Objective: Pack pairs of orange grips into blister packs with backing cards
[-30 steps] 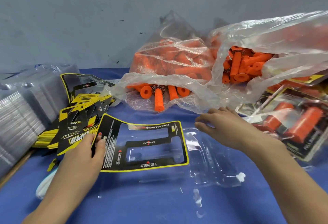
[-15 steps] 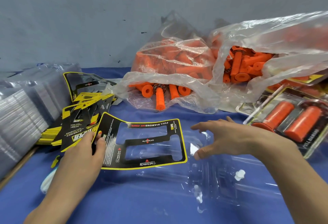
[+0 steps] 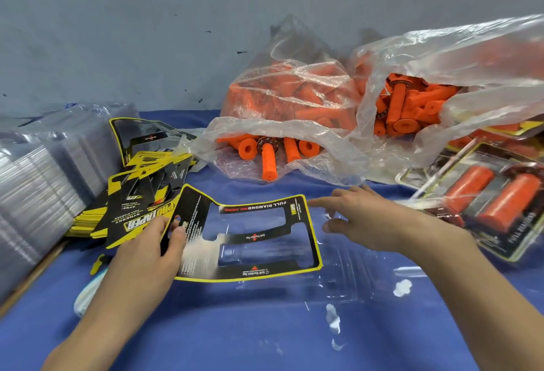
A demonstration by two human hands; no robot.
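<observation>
A black and yellow backing card lies over a clear blister pack on the blue cloth. My left hand pinches the card's left end between thumb and fingers. My right hand hovers over the card's right edge with fingers spread, holding nothing. Loose orange grips spill from a plastic bag behind the card. A second bag with several more grips lies at the right.
A heap of backing cards sits left of the card, with stacks of clear blisters beyond it. Packed blister packs with orange grips lie at the right. A grey wall closes the back.
The clear blister has slid down and left, further under the card. My right hand moved back toward the card's right edge. My left hand stayed on the card's left end.
</observation>
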